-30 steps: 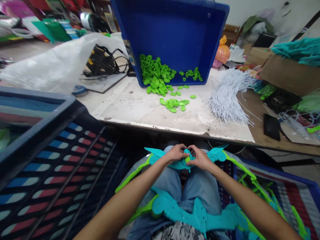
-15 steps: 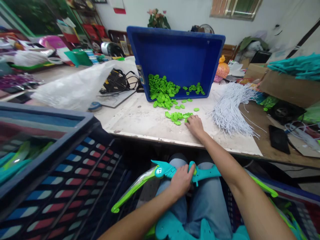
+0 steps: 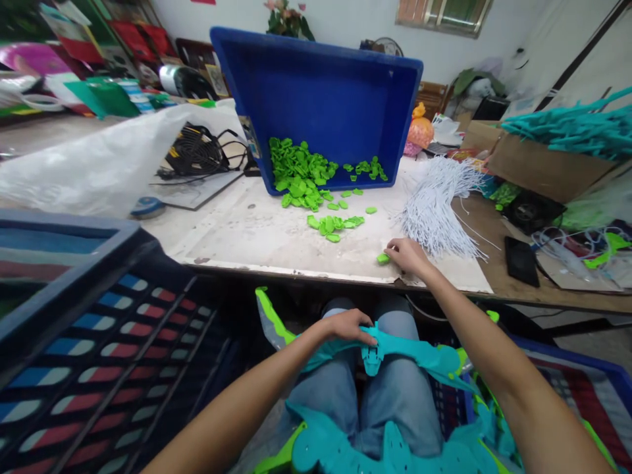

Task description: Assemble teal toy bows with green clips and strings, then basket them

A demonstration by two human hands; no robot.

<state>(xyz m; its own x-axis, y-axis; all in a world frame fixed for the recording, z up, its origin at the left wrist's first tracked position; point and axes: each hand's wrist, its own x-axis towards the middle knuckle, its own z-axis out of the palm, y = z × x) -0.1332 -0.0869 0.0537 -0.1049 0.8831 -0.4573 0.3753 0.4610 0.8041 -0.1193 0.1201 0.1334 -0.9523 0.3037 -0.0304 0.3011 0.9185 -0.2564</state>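
Across the knees lies a teal plastic toy bow (image 3: 415, 349) with bright green ends. My left hand (image 3: 348, 326) is closed around its middle, beside a slotted centre part that faces up. At the front of the table, my right hand (image 3: 409, 255) pinches a small green plastic piece (image 3: 383, 259) against the tabletop. Farther back on the table is a small group of similar green pieces (image 3: 332, 226). A larger heap of them (image 3: 301, 172) spills out of a blue bin (image 3: 326, 99) tipped on its side.
A bundle of white strings (image 3: 437, 207) lies right of the bin, near a black phone (image 3: 522, 261). Teal parts (image 3: 573, 131) fill a cardboard box (image 3: 543, 164) at the right. A dark crate (image 3: 123, 329) stands at my left. More teal and green parts (image 3: 345, 447) rest on my lap.
My right hand has moved from the green group toward the table's front edge, bringing one green piece. The bow has been turned, so its slotted centre now faces up. The view has shifted right.
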